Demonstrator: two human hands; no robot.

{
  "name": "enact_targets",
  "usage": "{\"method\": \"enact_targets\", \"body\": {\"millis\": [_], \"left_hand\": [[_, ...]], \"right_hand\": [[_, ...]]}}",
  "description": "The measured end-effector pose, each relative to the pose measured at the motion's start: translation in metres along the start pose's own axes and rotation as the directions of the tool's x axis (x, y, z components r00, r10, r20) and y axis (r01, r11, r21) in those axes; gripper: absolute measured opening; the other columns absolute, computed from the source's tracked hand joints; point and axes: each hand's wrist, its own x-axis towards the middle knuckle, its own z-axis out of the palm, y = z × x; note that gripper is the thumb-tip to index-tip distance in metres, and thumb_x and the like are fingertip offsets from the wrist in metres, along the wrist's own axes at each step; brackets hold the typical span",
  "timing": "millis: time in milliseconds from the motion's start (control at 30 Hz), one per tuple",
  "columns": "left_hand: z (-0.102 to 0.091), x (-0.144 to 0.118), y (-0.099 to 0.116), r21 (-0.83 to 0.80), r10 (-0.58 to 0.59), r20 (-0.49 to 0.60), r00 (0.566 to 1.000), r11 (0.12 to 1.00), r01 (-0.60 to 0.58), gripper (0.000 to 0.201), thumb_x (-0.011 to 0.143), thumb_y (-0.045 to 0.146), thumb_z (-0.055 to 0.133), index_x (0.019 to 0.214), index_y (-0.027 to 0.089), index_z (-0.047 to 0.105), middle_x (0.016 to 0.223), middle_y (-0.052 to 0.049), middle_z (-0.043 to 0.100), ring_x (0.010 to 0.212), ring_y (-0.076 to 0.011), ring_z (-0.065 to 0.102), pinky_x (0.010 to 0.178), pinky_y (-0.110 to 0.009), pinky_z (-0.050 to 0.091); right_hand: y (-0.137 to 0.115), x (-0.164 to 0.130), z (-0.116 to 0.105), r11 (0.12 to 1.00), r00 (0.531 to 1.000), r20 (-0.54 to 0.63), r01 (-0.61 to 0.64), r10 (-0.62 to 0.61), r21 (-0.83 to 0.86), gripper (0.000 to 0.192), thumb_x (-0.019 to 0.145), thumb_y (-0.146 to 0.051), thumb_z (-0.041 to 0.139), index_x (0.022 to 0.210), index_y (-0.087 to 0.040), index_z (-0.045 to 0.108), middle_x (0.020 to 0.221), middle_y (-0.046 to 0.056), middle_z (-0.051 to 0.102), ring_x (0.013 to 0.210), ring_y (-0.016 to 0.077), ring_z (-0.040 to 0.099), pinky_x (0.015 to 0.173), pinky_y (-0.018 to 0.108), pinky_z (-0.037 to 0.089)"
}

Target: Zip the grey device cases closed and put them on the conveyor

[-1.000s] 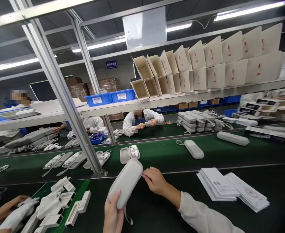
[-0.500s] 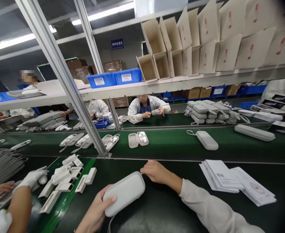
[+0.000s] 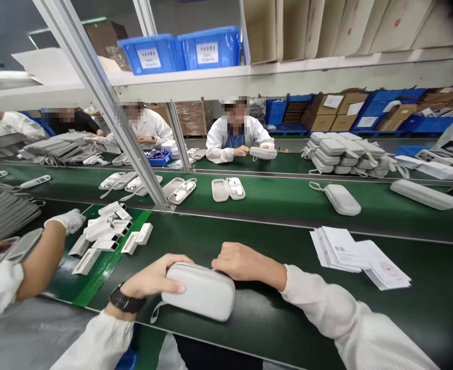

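Lying flat near the front edge of the green work table [image 3: 249,329], a grey zip case [image 3: 201,293] is pinned from both ends. The left hand [image 3: 153,280] curls over its left end, thumb along the front, likely steadying it. The right hand [image 3: 238,261] is closed at its back right corner, apparently pinching the zipper pull. Leaflets [image 3: 357,254] lie well apart to the right; small white boxes [image 3: 107,236] sit towards the left edge.
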Motion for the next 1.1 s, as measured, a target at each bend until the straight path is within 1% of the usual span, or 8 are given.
{"method": "enact_targets", "body": {"millis": [133, 200, 267, 367, 433, 500, 700, 1100], "left_hand": [[0.009, 0.036, 0.025, 0.098, -0.029, 0.497, 0.867, 0.995, -0.023, 0.058, 0.056, 0.04, 0.092, 0.108, 0.021, 0.074, 0.1, -0.003, 0.073, 0.088, -0.0228, 0.065, 0.078, -0.029, 0.055], [0.009, 0.052, 0.032, 0.079, -0.008, 0.546, 0.838, 0.996, -0.042, 0.061, 0.053, 0.038, 0.094, 0.107, 0.021, 0.072, 0.099, -0.002, 0.072, 0.085, -0.0213, 0.064, 0.076, -0.029, 0.055], [0.008, 0.06, 0.03, -0.079, 0.079, 0.428, 0.9, 0.996, -0.049, 0.067, 0.056, 0.043, 0.093, 0.113, 0.02, 0.068, 0.101, -0.004, 0.071, 0.086, -0.0209, 0.064, 0.074, -0.028, 0.054], [0.017, 0.06, 0.012, -0.404, 0.239, 0.003, 0.971, 0.889, -0.217, 0.078, 0.061, 0.057, 0.088, 0.123, 0.017, 0.06, 0.114, -0.011, 0.067, 0.096, -0.0245, 0.064, 0.08, -0.03, 0.053], [0.034, 0.062, -0.005, -0.453, 0.284, -0.352, 0.892, 0.782, -0.428, 0.083, 0.063, 0.064, 0.084, 0.127, 0.017, 0.059, 0.128, -0.015, 0.063, 0.114, -0.0296, 0.06, 0.093, -0.034, 0.05], [0.06, 0.069, -0.019, -0.489, 0.239, -0.52, 0.82, 0.704, -0.515, 0.087, 0.064, 0.072, 0.079, 0.128, 0.017, 0.059, 0.131, -0.017, 0.061, 0.122, -0.0328, 0.057, 0.1, -0.037, 0.048], [0.111, 0.092, -0.025, -0.575, -0.059, -0.603, 0.796, 0.724, -0.382, 0.074, 0.056, 0.058, 0.09, 0.107, 0.012, 0.063, 0.098, -0.012, 0.071, 0.085, -0.0245, 0.065, 0.078, -0.034, 0.052], [0.076, 0.03, -0.014, -0.351, -0.089, -0.357, 0.93, 0.935, -0.045, 0.06, 0.06, 0.052, 0.09, 0.098, 0.011, 0.069, 0.084, -0.004, 0.065, 0.074, -0.0156, 0.054, 0.066, -0.025, 0.044]], "right_hand": [[-0.027, 0.008, -0.002, 0.994, 0.994, 0.046, 0.093, -0.096, 0.061, 0.027, 0.102, -0.011, 0.04, 0.085, -0.018, 0.059, 0.067, -0.001, 0.06, 0.059, 0.0119, 0.044, 0.07, 0.03, 0.033], [-0.027, 0.007, -0.007, 0.995, 0.997, -0.011, 0.072, -0.071, 0.066, 0.027, 0.101, -0.01, 0.039, 0.086, -0.018, 0.06, 0.068, -0.001, 0.061, 0.06, 0.0123, 0.046, 0.07, 0.03, 0.034], [-0.019, 0.002, -0.013, 0.999, 0.993, -0.116, 0.0, 0.006, 0.049, 0.025, 0.101, -0.011, 0.04, 0.091, -0.017, 0.062, 0.07, 0.001, 0.061, 0.063, 0.0132, 0.048, 0.07, 0.03, 0.036], [-0.005, -0.004, -0.021, 0.991, 0.943, -0.303, -0.128, 0.134, 0.039, 0.018, 0.101, -0.014, 0.045, 0.096, -0.016, 0.062, 0.072, 0.002, 0.061, 0.065, 0.0144, 0.049, 0.069, 0.03, 0.039], [0.0, -0.005, -0.023, 0.978, 0.893, -0.402, -0.205, 0.204, 0.041, 0.017, 0.1, -0.014, 0.046, 0.092, -0.016, 0.061, 0.07, 0.002, 0.058, 0.063, 0.0147, 0.046, 0.068, 0.031, 0.04], [0.001, -0.003, -0.022, 0.964, 0.849, -0.467, -0.262, 0.248, 0.035, 0.019, 0.099, -0.013, 0.045, 0.087, -0.017, 0.059, 0.068, 0.002, 0.057, 0.062, 0.0149, 0.045, 0.067, 0.031, 0.04], [0.004, -0.006, -0.028, 0.966, 0.901, -0.362, -0.258, 0.238, -0.005, 0.019, 0.101, -0.015, 0.044, 0.092, -0.016, 0.061, 0.071, 0.003, 0.062, 0.061, 0.0152, 0.048, 0.063, 0.031, 0.04], [0.002, -0.014, -0.024, 0.999, 0.98, -0.198, -0.021, 0.027, 0.029, 0.022, 0.096, -0.013, 0.047, 0.077, -0.018, 0.057, 0.065, -0.001, 0.055, 0.062, 0.0129, 0.04, 0.071, 0.03, 0.039]]}}
